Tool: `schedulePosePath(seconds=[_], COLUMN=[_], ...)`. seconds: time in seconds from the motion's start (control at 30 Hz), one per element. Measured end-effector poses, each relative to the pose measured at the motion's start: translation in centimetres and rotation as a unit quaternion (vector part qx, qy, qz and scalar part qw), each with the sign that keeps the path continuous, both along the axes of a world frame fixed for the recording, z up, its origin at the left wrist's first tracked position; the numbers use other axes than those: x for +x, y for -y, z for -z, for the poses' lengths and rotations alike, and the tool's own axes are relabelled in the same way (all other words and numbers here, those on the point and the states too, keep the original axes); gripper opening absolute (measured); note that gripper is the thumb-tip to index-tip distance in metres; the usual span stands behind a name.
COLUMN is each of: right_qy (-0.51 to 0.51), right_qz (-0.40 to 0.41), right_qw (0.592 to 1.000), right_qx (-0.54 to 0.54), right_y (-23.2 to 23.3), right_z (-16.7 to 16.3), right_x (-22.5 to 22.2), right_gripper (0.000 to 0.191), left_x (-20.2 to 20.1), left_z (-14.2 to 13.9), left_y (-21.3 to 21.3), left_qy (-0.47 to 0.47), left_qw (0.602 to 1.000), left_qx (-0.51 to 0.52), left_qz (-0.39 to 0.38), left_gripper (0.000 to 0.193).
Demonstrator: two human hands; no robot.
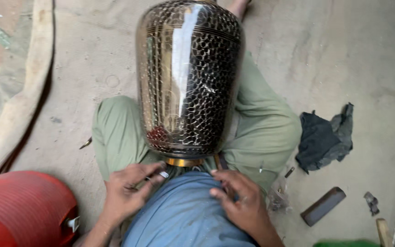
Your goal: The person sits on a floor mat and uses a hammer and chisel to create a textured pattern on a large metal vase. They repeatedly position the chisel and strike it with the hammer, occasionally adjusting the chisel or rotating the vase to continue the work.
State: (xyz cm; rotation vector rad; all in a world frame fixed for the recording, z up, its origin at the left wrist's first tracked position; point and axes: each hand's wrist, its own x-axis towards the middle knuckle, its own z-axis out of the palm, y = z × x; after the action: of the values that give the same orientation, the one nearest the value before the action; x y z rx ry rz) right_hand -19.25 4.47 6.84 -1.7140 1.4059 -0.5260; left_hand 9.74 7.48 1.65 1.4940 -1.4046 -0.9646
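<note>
A large dark metal vase [189, 77] with an engraved honeycomb pattern lies across my lap, its brass neck [184, 162] pointing toward my body. My left hand [126, 192] rests on my thigh just below the neck, fingers spread, a ring on one finger, holding nothing that I can see. My right hand [238, 196] lies on my blue shirt to the right of the neck, with its fingers around a thin wooden-handled tool [217, 162] that reaches up toward the vase's neck.
I sit cross-legged on a dusty concrete floor [344, 55]. A red ribbed container [24, 206] stands at the lower left. A dark crumpled cloth [323, 137], a dark rectangular block [323, 206] and a wooden handle [382, 231] lie to my right. A thick hose or belt [24, 91] runs along the left.
</note>
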Motion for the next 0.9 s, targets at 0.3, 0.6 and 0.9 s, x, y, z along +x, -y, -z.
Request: schedulePosePath(seconds=[0.3, 0.6, 0.9], right_qy=[0.094, -0.072, -0.103], right_qz=[-0.112, 0.312, 0.353], right_qw=[0.978, 0.947, 0.928], right_qx=[-0.147, -0.037, -0.056], right_y=[-1.1, 0.8, 0.1], right_z=[1.3, 5.4, 9.9], right_x=[0.2, -6.9, -8.0], right_gripper=[0.023, 0.013, 0.012], left_x=[-6.8, -2.7, 5.0], left_z=[1.0, 1.0, -1.7], left_y=[0.5, 1.1, 1.0], left_qy=[-0.259, -0.156, -0.090], left_qw=[0.942, 0.987, 0.965], left_qx=[0.111, 0.026, 0.083], left_qz=[0.181, 0.022, -0.233], left_gripper=[0.023, 0.027, 0.042])
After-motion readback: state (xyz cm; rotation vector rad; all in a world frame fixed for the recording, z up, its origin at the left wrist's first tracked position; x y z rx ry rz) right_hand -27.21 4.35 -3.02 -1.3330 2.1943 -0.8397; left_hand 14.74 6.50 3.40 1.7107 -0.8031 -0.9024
